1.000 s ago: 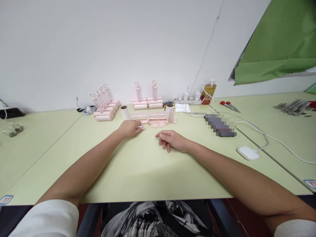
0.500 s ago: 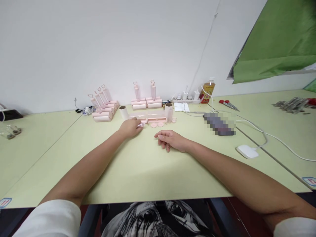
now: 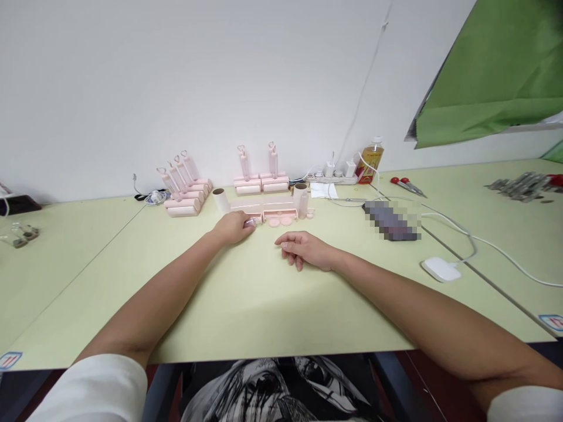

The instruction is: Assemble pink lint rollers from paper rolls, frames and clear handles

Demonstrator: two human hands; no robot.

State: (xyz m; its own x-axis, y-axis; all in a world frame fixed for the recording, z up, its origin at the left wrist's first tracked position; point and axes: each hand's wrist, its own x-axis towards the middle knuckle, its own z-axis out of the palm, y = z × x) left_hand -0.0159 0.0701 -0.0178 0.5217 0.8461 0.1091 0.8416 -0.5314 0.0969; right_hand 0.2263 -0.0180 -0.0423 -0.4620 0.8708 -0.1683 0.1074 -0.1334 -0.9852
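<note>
My left hand (image 3: pixel 233 227) reaches forward on the pale green table (image 3: pixel 246 299), fingers curled over a small pink part (image 3: pixel 250 222) at the near end of a long pink tray piece (image 3: pixel 264 207). Resting on the table just to the right, my right hand (image 3: pixel 305 249) has loosely curled fingers and holds nothing. Past the hands lie pink round caps (image 3: pixel 280 221) and two cardboard-cored rolls (image 3: pixel 222 200). Assembled pink lint rollers (image 3: pixel 185 186) stand in groups along the wall.
A power strip (image 3: pixel 334 176) with cables, an amber bottle (image 3: pixel 370 160), red-handled scissors (image 3: pixel 407 186) and a white puck on a cable (image 3: pixel 440 269) sit right. A blurred dark item (image 3: pixel 391 220) lies nearby. Green cloth (image 3: pixel 492 76) hangs upper right. Metal parts (image 3: pixel 521 187) lie far right.
My left hand has edged slightly forward onto the small pink part. The right hand has stayed put.
</note>
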